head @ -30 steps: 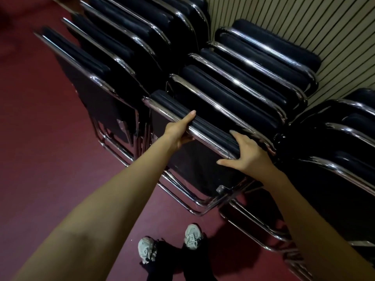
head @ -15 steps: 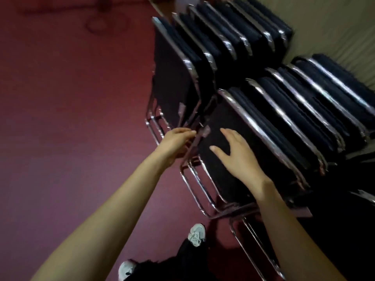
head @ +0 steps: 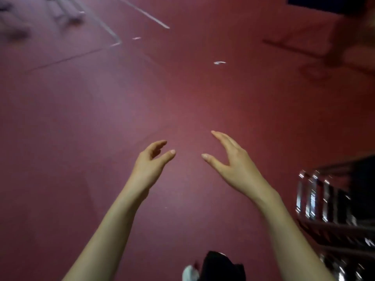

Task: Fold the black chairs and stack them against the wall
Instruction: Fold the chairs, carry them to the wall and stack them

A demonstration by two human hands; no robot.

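Red floor point(head: 101, 118), left hand point(head: 149, 166), right hand point(head: 233, 166)

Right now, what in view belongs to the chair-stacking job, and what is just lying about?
Job: black folded chairs with chrome frames, right edge; open left hand; open right hand.
Lying about: small white scraps on the dark red floor; white floor line.

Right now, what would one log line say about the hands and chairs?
left hand: open, empty | right hand: open, empty | folded chairs: stacked at right edge, untouched | floor: red, under both hands
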